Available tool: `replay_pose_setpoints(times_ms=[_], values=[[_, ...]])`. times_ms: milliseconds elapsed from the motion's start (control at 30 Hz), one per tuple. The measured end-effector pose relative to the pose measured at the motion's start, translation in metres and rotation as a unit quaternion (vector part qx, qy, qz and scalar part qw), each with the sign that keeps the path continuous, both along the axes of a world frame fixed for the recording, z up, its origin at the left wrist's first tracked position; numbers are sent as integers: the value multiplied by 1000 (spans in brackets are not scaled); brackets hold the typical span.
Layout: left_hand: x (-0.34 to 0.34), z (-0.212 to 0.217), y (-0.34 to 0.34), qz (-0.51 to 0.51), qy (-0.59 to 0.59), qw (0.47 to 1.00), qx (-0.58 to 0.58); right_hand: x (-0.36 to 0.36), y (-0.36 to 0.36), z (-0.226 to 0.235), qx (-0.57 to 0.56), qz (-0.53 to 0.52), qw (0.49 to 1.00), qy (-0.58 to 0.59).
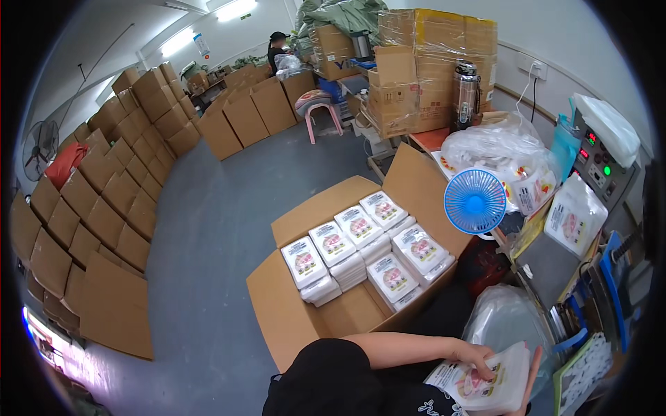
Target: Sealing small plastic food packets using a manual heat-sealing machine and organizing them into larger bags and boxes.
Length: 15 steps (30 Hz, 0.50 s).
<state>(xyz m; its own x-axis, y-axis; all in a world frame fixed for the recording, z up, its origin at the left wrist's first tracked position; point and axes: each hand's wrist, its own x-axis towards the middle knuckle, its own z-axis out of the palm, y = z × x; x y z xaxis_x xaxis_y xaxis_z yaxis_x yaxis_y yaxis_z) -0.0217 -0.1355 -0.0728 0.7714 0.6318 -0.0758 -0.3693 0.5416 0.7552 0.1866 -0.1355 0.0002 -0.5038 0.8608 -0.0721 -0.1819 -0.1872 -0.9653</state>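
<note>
From where I stand, the person's left hand is clamped on a flat white plastic-wrapped bundle with a pink print, at the lower right of the frame. The right hand lies along the bundle's right edge, mostly hidden, so I can't tell how closed it is. Near the centre, an open brown cardboard carton holds stacks of similar white printed packets. A clear plastic bag sits just above the hands.

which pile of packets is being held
The pile at lower right, held by the left hand with the right hand at its edge; the piles in the open box are untouched.
</note>
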Motion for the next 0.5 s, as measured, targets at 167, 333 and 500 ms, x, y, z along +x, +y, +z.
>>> replay_pose_setpoints(times_ms=[167,333,500], values=[[-10,10,-5,6,57,998,39,-15,-25,39,166,58,973,-153],[-14,19,-12,80,163,975,131,-22,-28,8,20,6,997,75],[-32,55,-11,73,351,920,157,-32,-25,11,27,-21,993,112]])
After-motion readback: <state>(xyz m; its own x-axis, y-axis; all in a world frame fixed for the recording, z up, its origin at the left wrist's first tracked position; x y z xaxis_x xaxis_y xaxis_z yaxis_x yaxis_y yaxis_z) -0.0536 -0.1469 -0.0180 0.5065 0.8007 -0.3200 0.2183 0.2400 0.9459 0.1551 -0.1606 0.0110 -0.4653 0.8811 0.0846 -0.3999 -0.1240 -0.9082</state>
